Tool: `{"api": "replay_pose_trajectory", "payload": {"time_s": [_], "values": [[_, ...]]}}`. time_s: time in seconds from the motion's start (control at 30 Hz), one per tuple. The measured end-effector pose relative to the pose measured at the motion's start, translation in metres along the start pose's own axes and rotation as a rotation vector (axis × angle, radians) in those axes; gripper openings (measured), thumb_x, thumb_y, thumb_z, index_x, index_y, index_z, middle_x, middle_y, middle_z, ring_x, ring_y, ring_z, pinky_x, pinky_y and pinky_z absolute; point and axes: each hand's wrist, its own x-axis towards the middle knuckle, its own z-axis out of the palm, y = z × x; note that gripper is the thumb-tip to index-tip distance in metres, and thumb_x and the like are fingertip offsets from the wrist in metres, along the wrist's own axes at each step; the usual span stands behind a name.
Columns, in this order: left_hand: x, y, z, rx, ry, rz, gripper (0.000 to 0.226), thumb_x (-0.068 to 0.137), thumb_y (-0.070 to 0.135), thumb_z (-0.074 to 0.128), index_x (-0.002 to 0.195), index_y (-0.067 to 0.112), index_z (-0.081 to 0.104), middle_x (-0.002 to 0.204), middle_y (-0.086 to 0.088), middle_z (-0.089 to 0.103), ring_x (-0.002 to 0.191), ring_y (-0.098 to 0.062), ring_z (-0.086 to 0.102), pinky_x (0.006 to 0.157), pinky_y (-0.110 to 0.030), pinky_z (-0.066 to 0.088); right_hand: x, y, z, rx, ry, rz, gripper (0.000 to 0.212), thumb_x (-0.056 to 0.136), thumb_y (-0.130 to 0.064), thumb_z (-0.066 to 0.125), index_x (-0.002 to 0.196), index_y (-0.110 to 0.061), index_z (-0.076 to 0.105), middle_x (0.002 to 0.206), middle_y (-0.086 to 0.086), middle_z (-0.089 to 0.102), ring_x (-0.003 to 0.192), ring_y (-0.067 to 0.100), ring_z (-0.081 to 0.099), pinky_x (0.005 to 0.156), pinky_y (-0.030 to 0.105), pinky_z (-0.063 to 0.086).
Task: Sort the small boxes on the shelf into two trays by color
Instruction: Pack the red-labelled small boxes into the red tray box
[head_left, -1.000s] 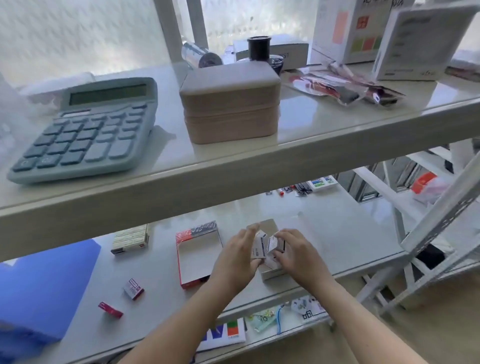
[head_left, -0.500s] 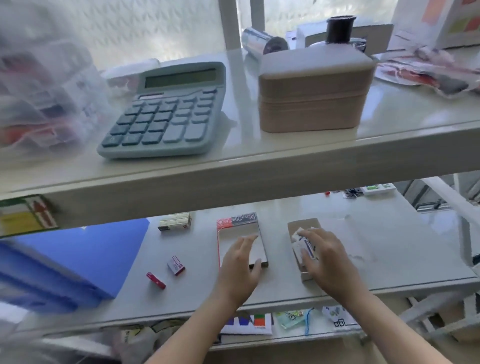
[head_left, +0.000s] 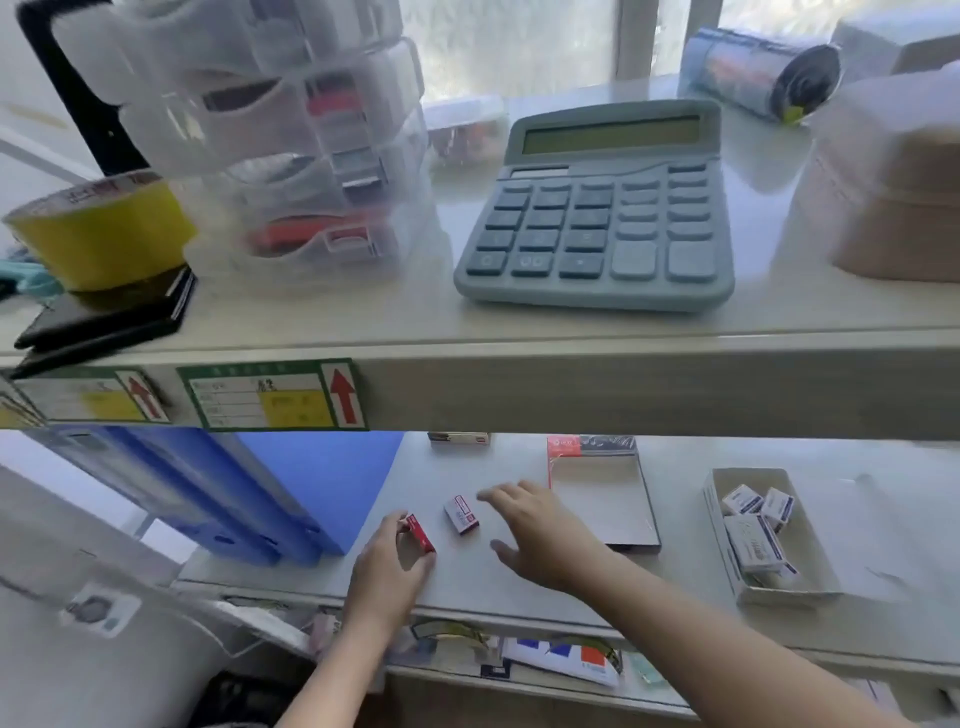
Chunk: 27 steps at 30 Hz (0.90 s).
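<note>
1. Two hands: left hand, right hand, lower centre.
2. Two red boxes, lower centre.
3. Two trays, lower right.
4. About four white boxes, right tray.
5. One calculator, upper right.

L hand: forearm enters from lower centre, wrist straight, back of hand up. Thumb and fingers pinched on small red box, which stands on edge at the fingertips. R hand: forearm enters from lower right, angled up and to the left. Palm down, fingers spread and extended, thumb apart; nothing gripped. Fingertips near, not touching, a second small box. Hands apart, no contact.
</note>
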Motion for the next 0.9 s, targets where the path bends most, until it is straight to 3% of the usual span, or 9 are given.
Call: {"api": "replay_pose_trajectory", "payload": {"time_s": [0.17, 0.23, 0.33, 0.5, 0.63, 0.8, 0.9], "values": [[0.005, -0.004, -0.003, -0.080, 0.026, 0.019, 0.046, 0.071, 0.026, 0.078, 0.111, 0.030, 0.054, 0.103, 0.010, 0.064, 0.097, -0.014, 0.060, 0.083, -0.033, 0.051, 0.053, -0.011, 0.028, -0.107, -0.178, 0.041, 0.064, 0.087, -0.012, 0.059, 0.144, -0.017, 0.031, 0.148, 0.005, 0.038, 0.118, 0.034, 0.044, 0.093, 0.045, 0.041], [0.005, -0.005, -0.002, -0.102, 0.027, 0.030, 0.045, 0.072, 0.026, 0.077, 0.111, 0.030, 0.055, 0.104, 0.009, 0.064, 0.096, -0.013, 0.059, 0.083, -0.034, 0.051, 0.062, -0.011, 0.032, -0.133, -0.218, 0.033, 0.056, 0.087, -0.010, 0.058, 0.140, -0.017, 0.038, 0.143, 0.005, 0.043, 0.116, 0.035, 0.045, 0.088, 0.045, 0.041], [0.004, -0.007, -0.001, -0.117, 0.038, 0.042, 0.043, 0.074, 0.029, 0.074, 0.113, 0.030, 0.054, 0.105, 0.009, 0.063, 0.098, -0.014, 0.058, 0.085, -0.037, 0.050, 0.069, -0.009, 0.035, -0.136, -0.222, 0.042, 0.034, 0.085, -0.014, 0.064, 0.118, -0.017, 0.056, 0.122, 0.005, 0.059, 0.108, 0.033, 0.049, 0.080, 0.040, 0.037], [0.003, 0.000, 0.001, -0.074, 0.058, 0.118, 0.047, 0.074, 0.034, 0.075, 0.116, 0.029, 0.053, 0.107, 0.010, 0.060, 0.101, -0.011, 0.056, 0.090, -0.037, 0.050, 0.058, 0.001, 0.028, -0.051, -0.118, 0.090, 0.056, 0.085, -0.038, 0.066, 0.134, -0.020, 0.046, 0.128, 0.006, 0.057, 0.116, 0.031, 0.047, 0.094, 0.041, 0.036], [0.003, 0.030, 0.011, -0.090, 0.035, 0.223, 0.047, 0.078, 0.034, 0.074, 0.119, 0.028, 0.051, 0.108, 0.010, 0.057, 0.104, -0.009, 0.053, 0.091, -0.031, 0.048, 0.021, 0.021, -0.001, 0.056, 0.025, 0.175, 0.058, 0.086, -0.045, 0.064, 0.136, -0.022, 0.045, 0.134, 0.001, 0.057, 0.124, 0.026, 0.045, 0.102, 0.036, 0.035], [0.003, 0.081, 0.031, -0.100, -0.008, 0.416, 0.045, 0.080, 0.030, 0.072, 0.120, 0.028, 0.051, 0.105, 0.008, 0.054, 0.102, -0.006, 0.050, 0.089, -0.024, 0.043, -0.042, 0.063, -0.037, 0.133, 0.253, 0.348, 0.052, 0.081, -0.038, 0.071, 0.127, -0.018, 0.056, 0.121, -0.001, 0.064, 0.113, 0.022, 0.053, 0.094, 0.032, 0.040], [0.004, 0.113, 0.047, -0.080, -0.068, 0.515, 0.048, 0.080, 0.029, 0.071, 0.123, 0.028, 0.052, 0.105, 0.007, 0.052, 0.101, -0.006, 0.046, 0.088, -0.021, 0.039, -0.071, 0.078, -0.046, 0.079, 0.232, 0.413, 0.058, 0.078, -0.036, 0.073, 0.129, -0.017, 0.053, 0.118, 0.002, 0.065, 0.107, 0.023, 0.053, 0.092, 0.035, 0.042]]}}
